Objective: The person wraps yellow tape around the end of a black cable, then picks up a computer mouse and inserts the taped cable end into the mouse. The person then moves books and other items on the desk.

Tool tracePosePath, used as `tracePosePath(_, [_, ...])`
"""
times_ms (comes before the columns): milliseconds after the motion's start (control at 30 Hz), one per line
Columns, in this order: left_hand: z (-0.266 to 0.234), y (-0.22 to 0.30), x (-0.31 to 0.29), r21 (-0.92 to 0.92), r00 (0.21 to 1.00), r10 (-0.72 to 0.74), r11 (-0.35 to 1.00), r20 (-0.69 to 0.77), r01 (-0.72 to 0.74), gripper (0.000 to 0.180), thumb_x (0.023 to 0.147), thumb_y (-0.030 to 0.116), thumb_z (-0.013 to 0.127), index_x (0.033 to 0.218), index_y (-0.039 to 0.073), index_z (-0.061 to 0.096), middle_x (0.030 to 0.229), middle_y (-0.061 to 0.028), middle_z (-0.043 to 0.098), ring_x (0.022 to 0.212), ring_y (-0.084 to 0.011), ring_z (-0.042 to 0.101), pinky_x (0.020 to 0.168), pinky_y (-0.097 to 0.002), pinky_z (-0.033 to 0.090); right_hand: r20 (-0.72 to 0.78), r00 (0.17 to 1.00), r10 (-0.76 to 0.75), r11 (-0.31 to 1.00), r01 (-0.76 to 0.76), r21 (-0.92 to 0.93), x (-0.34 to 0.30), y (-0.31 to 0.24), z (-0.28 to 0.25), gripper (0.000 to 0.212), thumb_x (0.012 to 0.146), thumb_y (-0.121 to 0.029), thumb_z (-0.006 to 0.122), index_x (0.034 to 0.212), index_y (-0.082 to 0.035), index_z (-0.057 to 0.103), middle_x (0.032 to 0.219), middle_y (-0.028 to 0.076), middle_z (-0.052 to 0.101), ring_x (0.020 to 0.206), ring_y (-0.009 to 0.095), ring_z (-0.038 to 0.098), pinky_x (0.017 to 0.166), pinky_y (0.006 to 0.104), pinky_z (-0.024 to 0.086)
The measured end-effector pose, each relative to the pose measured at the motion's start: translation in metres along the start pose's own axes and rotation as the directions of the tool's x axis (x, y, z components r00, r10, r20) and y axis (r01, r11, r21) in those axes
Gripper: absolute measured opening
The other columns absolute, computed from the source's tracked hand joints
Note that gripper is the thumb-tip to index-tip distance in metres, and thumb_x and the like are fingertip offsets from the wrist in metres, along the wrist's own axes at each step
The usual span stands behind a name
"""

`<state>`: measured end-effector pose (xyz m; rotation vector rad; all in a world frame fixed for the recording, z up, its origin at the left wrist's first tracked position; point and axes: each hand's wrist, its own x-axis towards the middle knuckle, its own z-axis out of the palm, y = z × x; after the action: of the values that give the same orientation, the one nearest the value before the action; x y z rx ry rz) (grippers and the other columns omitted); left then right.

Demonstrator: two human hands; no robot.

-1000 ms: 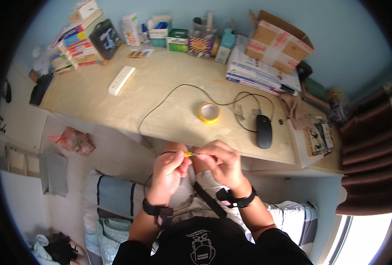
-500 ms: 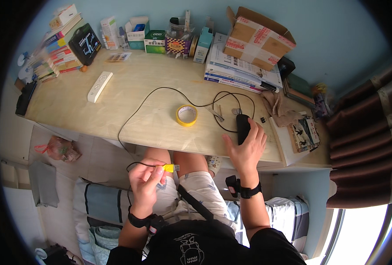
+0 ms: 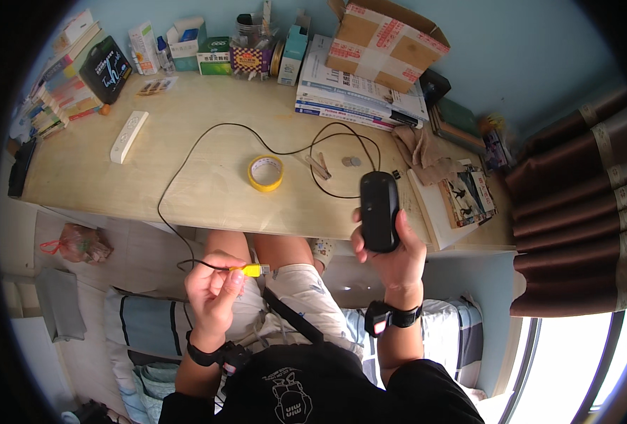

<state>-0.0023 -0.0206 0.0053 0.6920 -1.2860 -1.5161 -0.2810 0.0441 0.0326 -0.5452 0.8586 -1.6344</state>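
**A mouse (image 3: 379, 212) and a yellow plug (image 3: 255, 270), both in hand**

The person's left hand (image 3: 211, 291) pinches the yellow plug between thumb and fingers, its metal end bare and pointing right, in front of the desk (image 3: 94, 189) and over the person's lap. The right hand (image 3: 400, 260), palm up, grasps the black mouse at the desk's front edge — thumb along its right side, fingertips curling around its left — with what looks like the underside turned to the camera. A thin black cable (image 3: 220, 125) leaves the plug, arcs across the desk, loops once and runs to the upper end of the mouse.

Near the middle of the desk, a roll of yellow tape (image 3: 265, 187) lies flat, inside the wide bend of the cable. Small metal pieces (image 3: 320, 167) lie within the loop, left of the mouse; just beside them are some round, coin-like bits (image 3: 352, 162), too small to tell exactly. A white power strip (image 3: 129, 138) lies well apart, toward the left. At the back, an open cardboard box (image 3: 387, 48) sits on a stack of books (image 3: 320, 88) — and a brown cloth (image 3: 424, 157) lies crumpled to the right of the stack.
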Motion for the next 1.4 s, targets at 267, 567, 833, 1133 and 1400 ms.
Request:
tracePosePath(267, [0.005, 0.007, -0.002, 0.074, 1.0, -0.011, 0.997, 0.025, 0.01, 0.013, 0.091, 0.007, 0.062, 0.097, -0.004, 0.059, 0.086, -0.0073, 0.057, 0.066, -0.0105, 0.053, 0.059, -0.0238, 0.044, 0.467, 0.876, 0.121, 0.687, -0.413, 0.598, -0.011, 0.038, 0.028, 0.066, 0.1, -0.046, 0.042, 0.137, 0.008, 0.035, 0.121, 0.032, 0.046, 0.076, 0.029, 0.055, 0.052, 0.0319, 0.05])
tracePosePath(567, [0.0, 0.008, -0.003, 0.062, 0.999, -0.025, 0.998, 0.023, 0.023, 0.013, 0.091, 0.006, 0.062, 0.098, -0.005, 0.059, 0.086, -0.0073, 0.057, 0.069, -0.0095, 0.053, 0.06, -0.0222, 0.043, 0.505, 0.856, 0.107, 0.634, -0.45, 0.629, -0.012, 0.047, 0.032, 0.067, 0.1, -0.046, 0.042, 0.138, 0.008, 0.034, 0.122, 0.032, 0.045, 0.075, 0.028, 0.054, 0.05, 0.0322, 0.049])
tracePosePath(833, [0.002, 0.008, -0.004, 0.004, 0.997, -0.044, 0.999, 0.068, 0.044, 0.01, 0.09, 0.001, 0.06, 0.097, -0.006, 0.06, 0.086, -0.0099, 0.057, 0.076, -0.0132, 0.054, 0.067, -0.0234, 0.041, 0.493, 0.857, 0.151, 0.789, -0.405, 0.462, -0.012, 0.048, 0.034, 0.067, 0.099, -0.05, 0.043, 0.14, 0.004, 0.038, 0.121, 0.029, 0.053, 0.075, 0.026, 0.057, 0.053, 0.0321, 0.048])
tracePosePath(1133, [0.005, 0.009, 0.004, -0.404, 0.986, -0.082, 0.905, 0.148, 0.136, 0.024, 0.099, 0.023, 0.043, 0.089, 0.001, 0.048, 0.076, -0.0063, 0.049, 0.068, -0.0134, 0.043, 0.068, -0.0297, 0.039, 0.486, 0.866, -0.116, 0.625, 0.444, -0.642, -0.022, 0.03, 0.058, 0.07, 0.081, -0.022, 0.074, 0.138, 0.006, 0.044, 0.13, 0.022, 0.053, 0.12, 0.036, 0.052, 0.103, 0.0409, 0.039])
tracePosePath(1400, [0.0, 0.03, -0.003, -0.292, 0.961, -0.06, 0.946, 0.272, 0.141, 0.058, 0.1, 0.042, 0.049, 0.13, -0.007, 0.051, 0.107, -0.0106, 0.066, 0.085, -0.0081, 0.061, 0.067, -0.0187, 0.046, 0.49, 0.847, -0.206, 0.766, 0.451, -0.458, -0.026, 0.056, 0.074, 0.103, 0.066, 0.009, 0.081, 0.149, -0.002, 0.022, 0.125, 0.021, 0.057, 0.118, 0.031, 0.057, 0.102, 0.0413, 0.042])
